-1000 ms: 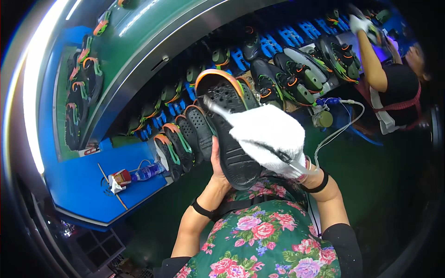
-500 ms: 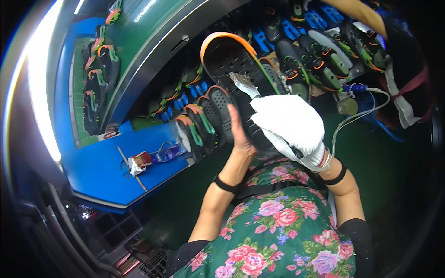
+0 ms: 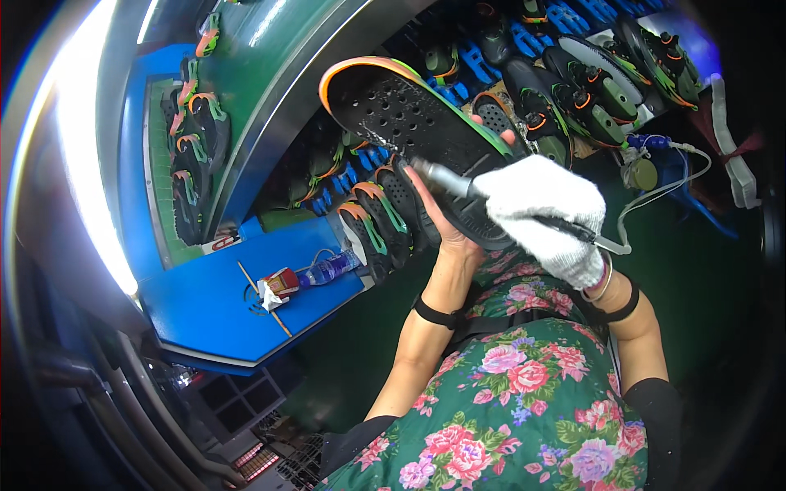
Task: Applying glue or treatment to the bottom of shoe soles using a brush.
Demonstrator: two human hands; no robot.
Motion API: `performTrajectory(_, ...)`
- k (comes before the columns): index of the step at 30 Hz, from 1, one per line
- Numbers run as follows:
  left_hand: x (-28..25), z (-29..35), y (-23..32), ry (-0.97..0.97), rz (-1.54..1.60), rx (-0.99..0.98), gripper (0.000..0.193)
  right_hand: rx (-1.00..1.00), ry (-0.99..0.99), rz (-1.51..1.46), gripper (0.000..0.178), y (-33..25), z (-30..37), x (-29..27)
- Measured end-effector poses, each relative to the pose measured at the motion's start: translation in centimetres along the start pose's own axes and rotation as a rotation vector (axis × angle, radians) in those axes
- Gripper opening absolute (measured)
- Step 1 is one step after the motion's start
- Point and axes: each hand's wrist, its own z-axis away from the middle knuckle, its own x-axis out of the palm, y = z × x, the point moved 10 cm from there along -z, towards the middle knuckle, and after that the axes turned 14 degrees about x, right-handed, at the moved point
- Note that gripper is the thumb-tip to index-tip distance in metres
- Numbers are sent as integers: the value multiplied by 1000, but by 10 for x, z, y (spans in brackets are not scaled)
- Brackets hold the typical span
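Observation:
My left hand, bare, is wrapped round a black shoe sole with round holes and an orange and green rim. Its thumb lies along the near left edge, and fingertips show past the right edge. Wet, shiny streaks mark part of the sole's inner face. In a white knitted glove, my right hand is closed on a brush, its tip over the sole's left edge. Blur hides whether the bristles touch. A thin white hose runs to the gloved hand.
Several soles and shoes stand on a rack behind, among blue holders. At the left, a blue table holds a plastic bottle, a red box and a stick. More shoe parts lie inside the green machine.
The sole has tilted to the left, and the brush has moved from its middle toward the left edge. Fingertips now show at its right side. The other person's arm has left the view.

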Motion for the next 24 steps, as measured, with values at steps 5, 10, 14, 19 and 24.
performTrajectory(5,13,-5,-5,-216,76,-226,103,-221,-113,273,22,-10,16,27)
performTrajectory(10,20,-11,6,-49,118,-35,101,-60,-111,189,27,15,14,5)
performTrajectory(14,3,-13,8,-137,-59,-99,101,-279,-158,269,34,-4,28,25)
performTrajectory(19,12,-8,16,-44,142,-37,103,-105,-231,92,22,-6,15,11)
performTrajectory(24,-4,-2,15,7,25,-114,101,-274,-270,228,19,-10,41,31)
